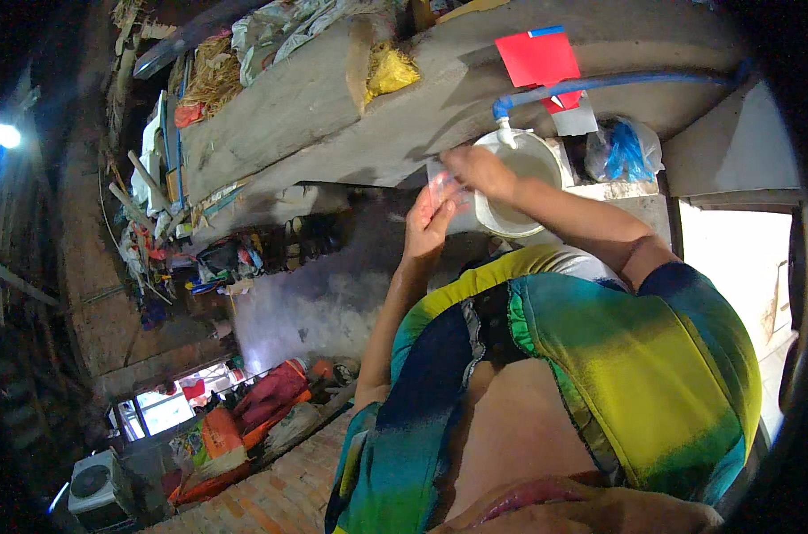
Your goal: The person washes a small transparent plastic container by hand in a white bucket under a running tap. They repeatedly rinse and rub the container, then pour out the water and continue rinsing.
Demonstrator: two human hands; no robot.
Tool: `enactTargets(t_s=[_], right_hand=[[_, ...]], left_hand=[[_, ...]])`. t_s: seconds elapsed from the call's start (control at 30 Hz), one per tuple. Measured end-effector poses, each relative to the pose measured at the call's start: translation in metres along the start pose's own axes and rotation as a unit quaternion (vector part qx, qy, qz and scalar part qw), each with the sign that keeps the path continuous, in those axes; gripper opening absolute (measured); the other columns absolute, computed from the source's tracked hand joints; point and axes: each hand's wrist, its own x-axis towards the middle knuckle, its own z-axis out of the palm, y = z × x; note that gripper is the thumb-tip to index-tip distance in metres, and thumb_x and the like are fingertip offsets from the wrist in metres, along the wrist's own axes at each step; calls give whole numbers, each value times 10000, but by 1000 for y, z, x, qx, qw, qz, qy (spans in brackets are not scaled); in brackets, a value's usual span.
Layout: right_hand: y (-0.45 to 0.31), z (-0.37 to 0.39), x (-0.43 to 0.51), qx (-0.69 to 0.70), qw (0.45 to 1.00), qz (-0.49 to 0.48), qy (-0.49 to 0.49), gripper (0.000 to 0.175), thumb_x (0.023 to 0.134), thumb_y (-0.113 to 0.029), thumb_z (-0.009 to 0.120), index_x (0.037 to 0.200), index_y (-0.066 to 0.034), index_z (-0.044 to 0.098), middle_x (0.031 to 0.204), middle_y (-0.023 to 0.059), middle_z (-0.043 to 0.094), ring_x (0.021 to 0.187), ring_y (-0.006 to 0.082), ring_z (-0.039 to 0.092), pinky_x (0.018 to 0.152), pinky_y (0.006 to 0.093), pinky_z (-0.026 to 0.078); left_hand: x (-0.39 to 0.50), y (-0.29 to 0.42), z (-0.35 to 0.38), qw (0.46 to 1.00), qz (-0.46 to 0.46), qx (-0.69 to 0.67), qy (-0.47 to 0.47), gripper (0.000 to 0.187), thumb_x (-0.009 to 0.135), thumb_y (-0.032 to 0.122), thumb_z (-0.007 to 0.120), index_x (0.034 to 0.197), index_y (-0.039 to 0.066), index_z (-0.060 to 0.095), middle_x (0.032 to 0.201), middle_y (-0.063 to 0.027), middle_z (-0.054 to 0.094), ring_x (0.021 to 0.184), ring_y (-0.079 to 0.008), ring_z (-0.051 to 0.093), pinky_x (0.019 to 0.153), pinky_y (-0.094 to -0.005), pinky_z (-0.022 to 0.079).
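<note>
My left hand (429, 223) grips a small transparent plastic bag (439, 179) with some red on it, its thumb lying across the front. At the bag's upper right side is my right hand (481, 172), blurred, with its fingers bent inward. Whether those fingertips pinch the bag is hard to make out. Both hands are at the left rim of a white plastic bucket (491, 215), and my right forearm crosses over the bucket. Above the bucket's far rim hangs a white pipe spout (505, 135), joined to a blue pipe (617, 81) along the wall.
Right of the bucket, a plastic bag with blue contents (623, 152) rests on a ledge. A red sheet (539, 59) is on the wall behind the pipe. Cluttered bags and shoes lie left. Red and orange sacks (270, 394) lie near a brick surface (264, 500). A bright doorway (738, 267) opens at right.
</note>
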Motion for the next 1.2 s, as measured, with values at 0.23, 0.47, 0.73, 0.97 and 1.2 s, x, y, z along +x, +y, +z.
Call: enactTargets(t_s=[0.23,0.47,0.73,0.97,1.2], right_hand=[[11,31,-33,118,969,210,55,740,880,-541,557,1212,119,529,1245,323,563,1147,404,578,898,433,514],[159,47,-68,417,758,492,-96,454,892,-323,566,1245,-39,533,1032,173,630,929,446,639,630,595,589],[241,-20,-38,-208,898,374,-103,385,819,-238,601,1151,-51,645,1127,193,672,1057,360,651,886,413,540],[217,-23,-28,-250,879,366,-173,430,811,-304,591,1166,-64,618,1136,197,651,1051,371,644,882,447,532],[216,31,-36,-375,829,312,-274,661,842,-377,600,1422,-111,428,1309,206,549,1224,368,539,1004,462,462]], left_hand=[[8,-55,-13,981,-8,184,-59,424,937,27,457,1360,4,469,1283,-134,607,1183,-221,570,1002,-330,430],[17,-111,3,884,48,424,-189,556,887,124,641,1386,-14,438,1303,-261,561,1211,-383,552,998,-403,456],[6,-133,-20,883,-57,447,-136,519,873,130,678,1332,-32,498,1218,-269,613,1136,-390,609,923,-428,501],[13,-184,-26,930,-62,355,-76,440,884,114,661,1286,-25,548,1219,-227,631,1115,-341,634,880,-400,534],[35,-266,-20,968,-203,146,22,465,932,223,649,1313,-18,536,1253,-151,624,1099,-271,630,879,-369,544]])
